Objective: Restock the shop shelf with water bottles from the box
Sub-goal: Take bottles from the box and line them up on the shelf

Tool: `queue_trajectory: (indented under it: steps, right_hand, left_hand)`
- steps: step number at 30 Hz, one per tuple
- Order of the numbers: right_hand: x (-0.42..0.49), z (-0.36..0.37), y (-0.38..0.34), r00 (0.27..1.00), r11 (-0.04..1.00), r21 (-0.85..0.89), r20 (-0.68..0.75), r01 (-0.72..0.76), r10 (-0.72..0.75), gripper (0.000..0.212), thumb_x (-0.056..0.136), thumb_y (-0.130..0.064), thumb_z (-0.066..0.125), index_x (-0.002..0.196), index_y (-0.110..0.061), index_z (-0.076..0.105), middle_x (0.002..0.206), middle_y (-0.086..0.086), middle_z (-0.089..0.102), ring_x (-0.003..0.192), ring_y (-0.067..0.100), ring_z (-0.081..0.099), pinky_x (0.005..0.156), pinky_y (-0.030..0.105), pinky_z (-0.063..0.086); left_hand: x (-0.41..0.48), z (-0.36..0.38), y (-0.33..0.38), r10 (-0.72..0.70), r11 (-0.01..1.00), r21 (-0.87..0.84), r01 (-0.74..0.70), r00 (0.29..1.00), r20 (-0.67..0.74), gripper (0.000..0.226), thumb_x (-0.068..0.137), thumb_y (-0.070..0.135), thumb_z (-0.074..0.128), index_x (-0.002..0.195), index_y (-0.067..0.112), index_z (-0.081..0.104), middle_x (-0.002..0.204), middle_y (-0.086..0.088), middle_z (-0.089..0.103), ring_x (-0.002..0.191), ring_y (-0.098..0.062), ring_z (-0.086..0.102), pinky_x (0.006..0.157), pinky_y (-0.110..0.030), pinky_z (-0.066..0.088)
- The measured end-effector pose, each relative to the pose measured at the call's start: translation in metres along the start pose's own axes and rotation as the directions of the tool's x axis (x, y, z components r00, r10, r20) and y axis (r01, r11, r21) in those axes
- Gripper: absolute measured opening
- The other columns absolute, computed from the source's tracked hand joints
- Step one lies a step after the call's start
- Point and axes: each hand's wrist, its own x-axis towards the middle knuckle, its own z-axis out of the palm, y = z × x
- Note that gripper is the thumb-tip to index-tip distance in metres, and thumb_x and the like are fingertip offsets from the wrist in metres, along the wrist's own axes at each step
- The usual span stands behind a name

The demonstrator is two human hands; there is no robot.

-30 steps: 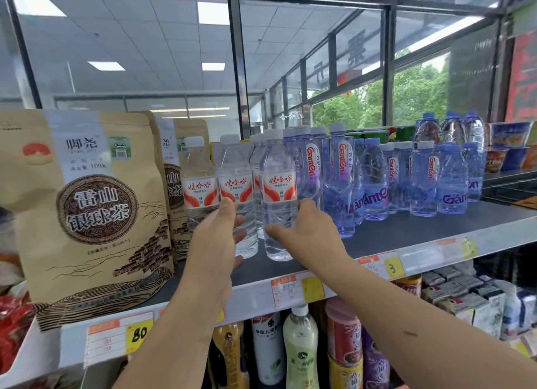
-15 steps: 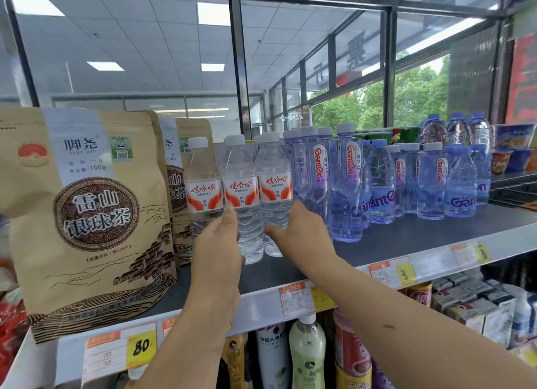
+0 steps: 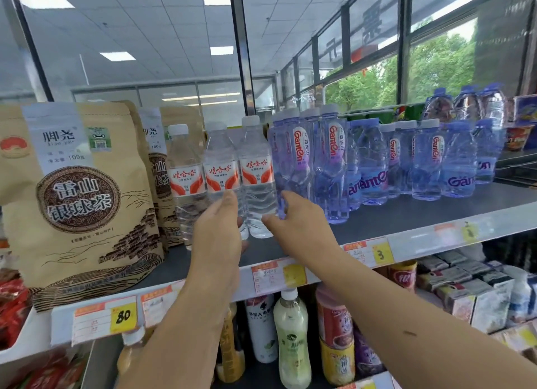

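Observation:
Three clear water bottles with red and white labels stand in a row on the grey shelf [image 3: 406, 214]: left bottle [image 3: 184, 179], middle bottle [image 3: 220, 167], right bottle [image 3: 257, 170]. My left hand [image 3: 218, 231] reaches up with straight fingers that touch the lower part of the middle bottle. My right hand [image 3: 293, 217] is spread at the base of the right bottle. Its thumb lies in front of the bottle and its fingers are beside it, against the nearest blue bottle. The box is not in view.
Blue Ganten bottles [image 3: 331, 167] fill the shelf to the right of the clear ones. Large brown tea pouches [image 3: 78, 185] stand to the left. Price tags [image 3: 123, 316] hang on the shelf edge. Drinks and cans [image 3: 290, 339] crowd the lower shelf. Window glass is behind.
The right clear bottle, which stood forward a second ago, now stands back in line with the other two. Both hands stay at the bottles' lower parts, and the right hand has spread.

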Motion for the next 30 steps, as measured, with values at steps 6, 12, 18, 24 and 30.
queue_trajectory:
  steps: [6,12,18,24,30]
  right_hand:
    - [-0.068,-0.038,0.019,0.993,0.996,0.035,-0.092,0.078,-0.075,0.042,0.093,-0.031,0.065,0.13,-0.013,0.062,0.125,0.003,0.066,0.115,0.016,0.059,0.097,0.029,0.046]
    - [-0.185,-0.058,0.08,0.987,0.995,-0.031,-0.134,-0.096,0.091,0.029,0.093,-0.026,0.065,0.116,-0.01,0.07,0.109,0.005,0.073,0.1,0.016,0.065,0.09,0.038,0.053]
    - [-0.315,-0.034,0.18,0.901,0.891,-0.184,0.054,-0.415,0.431,0.033,0.096,-0.033,0.061,0.124,-0.016,0.066,0.112,0.003,0.069,0.1,0.016,0.064,0.088,0.038,0.054]
    - [-0.438,0.002,0.315,0.705,0.716,-0.303,0.165,-0.629,0.69,0.025,0.092,-0.025,0.063,0.115,-0.018,0.07,0.094,0.006,0.074,0.085,0.023,0.069,0.077,0.039,0.057]
    - [-0.542,0.048,0.472,0.505,0.597,-0.442,0.318,-0.67,0.802,0.028,0.092,-0.023,0.064,0.118,-0.014,0.07,0.11,0.007,0.072,0.097,0.028,0.067,0.086,0.042,0.056]
  left_hand:
    - [-0.054,0.02,-0.019,0.038,0.997,-0.074,-0.035,0.999,0.035,0.025,0.103,0.039,0.047,0.105,0.023,0.065,0.108,0.002,0.065,0.099,-0.018,0.065,0.079,-0.043,0.055]
    - [-0.123,0.015,-0.098,-0.149,0.986,-0.039,0.161,0.966,0.21,0.022,0.102,0.041,0.047,0.098,0.027,0.063,0.099,0.005,0.064,0.09,-0.016,0.065,0.089,-0.047,0.051]
    - [-0.208,-0.005,-0.227,-0.474,0.88,0.151,0.45,0.847,0.241,0.032,0.1,0.052,0.046,0.086,0.029,0.063,0.092,0.007,0.066,0.091,-0.018,0.065,0.09,-0.049,0.052]
    - [-0.285,-0.023,-0.378,-0.704,0.7,0.315,0.641,0.693,0.154,0.034,0.1,0.056,0.042,0.099,0.029,0.063,0.115,0.004,0.065,0.101,-0.019,0.066,0.087,-0.051,0.053]
    - [-0.349,-0.023,-0.54,-0.82,0.533,0.38,0.756,0.573,0.011,0.035,0.099,0.057,0.042,0.086,0.033,0.064,0.099,0.008,0.067,0.099,-0.02,0.067,0.095,-0.055,0.051]
